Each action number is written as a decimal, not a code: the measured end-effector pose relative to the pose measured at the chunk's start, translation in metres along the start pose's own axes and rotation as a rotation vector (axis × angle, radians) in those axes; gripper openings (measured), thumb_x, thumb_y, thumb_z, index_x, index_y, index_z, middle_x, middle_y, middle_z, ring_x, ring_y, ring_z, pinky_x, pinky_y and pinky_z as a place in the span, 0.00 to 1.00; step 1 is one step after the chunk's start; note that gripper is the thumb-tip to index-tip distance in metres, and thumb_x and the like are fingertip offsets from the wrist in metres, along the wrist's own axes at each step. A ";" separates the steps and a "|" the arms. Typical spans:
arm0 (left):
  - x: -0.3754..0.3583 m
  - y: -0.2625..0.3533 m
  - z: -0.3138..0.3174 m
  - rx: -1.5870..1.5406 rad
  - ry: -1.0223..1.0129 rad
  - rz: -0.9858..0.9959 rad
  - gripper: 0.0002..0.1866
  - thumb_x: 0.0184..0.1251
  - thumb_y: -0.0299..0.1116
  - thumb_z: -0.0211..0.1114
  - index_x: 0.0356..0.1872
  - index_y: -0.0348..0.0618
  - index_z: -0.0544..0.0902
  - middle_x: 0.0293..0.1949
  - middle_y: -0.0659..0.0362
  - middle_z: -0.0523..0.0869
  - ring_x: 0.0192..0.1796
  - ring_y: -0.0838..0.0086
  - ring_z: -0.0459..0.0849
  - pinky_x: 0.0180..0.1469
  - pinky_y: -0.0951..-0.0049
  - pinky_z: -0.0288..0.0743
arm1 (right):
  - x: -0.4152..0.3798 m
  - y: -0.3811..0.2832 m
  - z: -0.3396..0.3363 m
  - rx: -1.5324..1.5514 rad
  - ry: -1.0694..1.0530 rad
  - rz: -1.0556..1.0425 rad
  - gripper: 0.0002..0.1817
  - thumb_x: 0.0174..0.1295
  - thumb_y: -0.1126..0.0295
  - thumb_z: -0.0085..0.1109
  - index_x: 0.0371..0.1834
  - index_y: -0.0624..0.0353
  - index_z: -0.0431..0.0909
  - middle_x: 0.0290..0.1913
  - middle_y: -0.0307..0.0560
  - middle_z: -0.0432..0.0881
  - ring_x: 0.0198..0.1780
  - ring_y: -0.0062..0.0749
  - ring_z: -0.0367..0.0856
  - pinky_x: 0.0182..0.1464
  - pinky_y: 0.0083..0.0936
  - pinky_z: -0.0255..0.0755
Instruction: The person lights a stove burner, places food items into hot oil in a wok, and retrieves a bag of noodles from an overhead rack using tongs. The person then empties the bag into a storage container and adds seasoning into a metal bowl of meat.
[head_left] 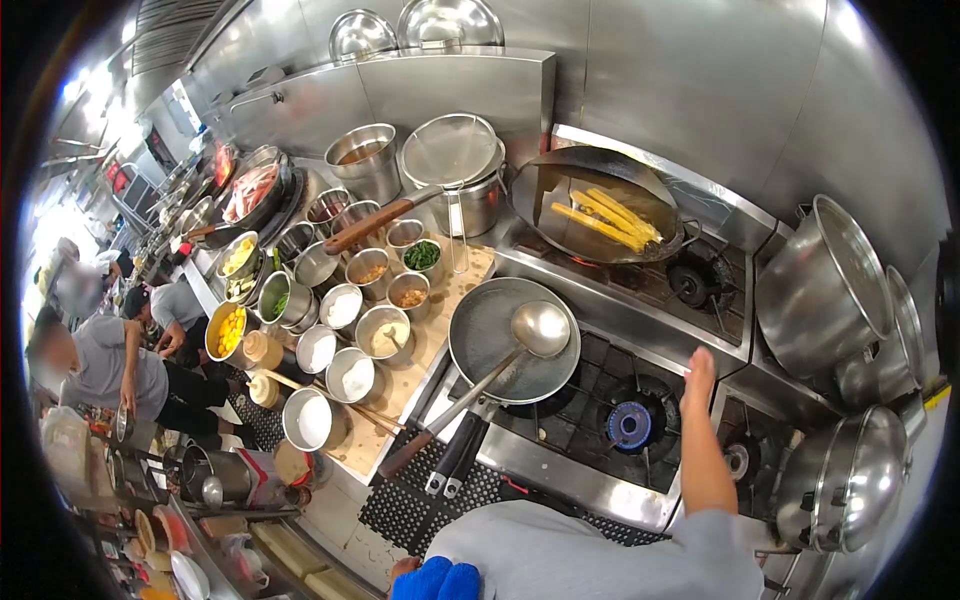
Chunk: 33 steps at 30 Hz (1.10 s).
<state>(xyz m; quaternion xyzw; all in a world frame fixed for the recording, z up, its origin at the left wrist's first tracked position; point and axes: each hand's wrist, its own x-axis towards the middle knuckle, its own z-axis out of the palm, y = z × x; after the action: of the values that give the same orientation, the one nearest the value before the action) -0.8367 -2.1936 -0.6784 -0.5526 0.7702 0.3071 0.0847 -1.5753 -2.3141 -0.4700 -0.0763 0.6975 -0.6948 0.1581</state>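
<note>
Many small metal bowls [340, 428] sit on a wooden board [447, 312] at the left; low down, a bit of what looks like the left hand [405, 566] shows next to a blue cloth [436, 580]; its fingers are mostly hidden, so I cannot tell if they hold it; next comes the big ladle [541, 329], lying on a slant, its wooden end low and left, its round end high and right, inside the round pan [475, 345]; this pan sits on the left part of the stove, two black handles [454, 455] poking down toward the person; up behind, yellow sticks [605, 228] lie in a big dark wok [640, 195]; right of the pan, a burner [630, 426] glows blue; up and right of that is the right hand [698, 380], fingers stretched out, holding nothing that shows; the pan lies left of these fingers; the right hand is nearer the ladle's round end, the left hand nearer its wooden end; big pots [822, 275] stand far right.
</note>
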 end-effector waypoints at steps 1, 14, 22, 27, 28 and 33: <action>0.007 0.004 -0.006 0.104 -0.167 -0.061 0.14 0.50 0.38 0.61 0.38 0.47 0.80 0.33 0.50 0.84 0.37 0.56 0.82 0.39 0.59 0.76 | -0.026 0.010 -0.007 -0.034 -0.051 -0.027 0.21 0.64 0.53 0.48 0.51 0.58 0.70 0.46 0.42 0.75 0.45 0.23 0.71 0.45 0.21 0.64; 0.104 0.064 -0.123 -0.434 0.204 -0.290 0.22 0.60 0.49 0.53 0.36 0.38 0.82 0.32 0.46 0.83 0.38 0.56 0.82 0.42 0.61 0.73 | -0.291 -0.074 0.083 -0.253 -1.547 -0.017 0.09 0.63 0.73 0.49 0.39 0.64 0.79 0.24 0.41 0.80 0.26 0.19 0.78 0.32 0.17 0.74; 0.018 0.057 -0.133 -0.593 0.382 -0.522 0.20 0.58 0.48 0.57 0.39 0.42 0.81 0.40 0.48 0.83 0.43 0.54 0.80 0.47 0.60 0.72 | -0.338 -0.083 0.162 0.015 -1.889 -0.214 0.16 0.65 0.62 0.48 0.39 0.68 0.74 0.23 0.45 0.75 0.24 0.25 0.73 0.28 0.20 0.68; -0.106 -0.006 -0.032 -0.670 0.480 -0.894 0.20 0.56 0.48 0.58 0.36 0.41 0.83 0.39 0.47 0.83 0.44 0.55 0.81 0.48 0.61 0.73 | -0.439 -0.081 0.161 -0.150 -2.241 0.108 0.10 0.64 0.71 0.48 0.39 0.69 0.76 0.26 0.45 0.77 0.28 0.25 0.76 0.34 0.20 0.71; -0.133 -0.015 -0.001 -0.615 0.461 -0.984 0.20 0.55 0.48 0.58 0.34 0.40 0.83 0.39 0.46 0.83 0.43 0.54 0.81 0.48 0.61 0.73 | -0.461 -0.079 0.158 -0.210 -2.310 0.133 0.10 0.64 0.73 0.47 0.40 0.68 0.76 0.26 0.45 0.77 0.28 0.24 0.76 0.34 0.19 0.71; -0.250 -0.044 0.134 -0.579 0.303 -1.090 0.23 0.58 0.47 0.52 0.33 0.34 0.83 0.39 0.43 0.82 0.44 0.52 0.80 0.49 0.59 0.72 | -0.586 -0.021 0.146 -0.474 -2.438 0.202 0.10 0.64 0.74 0.46 0.41 0.68 0.76 0.27 0.42 0.78 0.30 0.21 0.76 0.34 0.17 0.71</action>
<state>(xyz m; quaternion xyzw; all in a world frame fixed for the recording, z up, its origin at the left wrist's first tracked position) -0.7310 -1.9272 -0.6849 -0.9031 0.2676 0.3341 -0.0337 -0.9804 -2.2616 -0.3798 -0.6434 0.2074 -0.0131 0.7368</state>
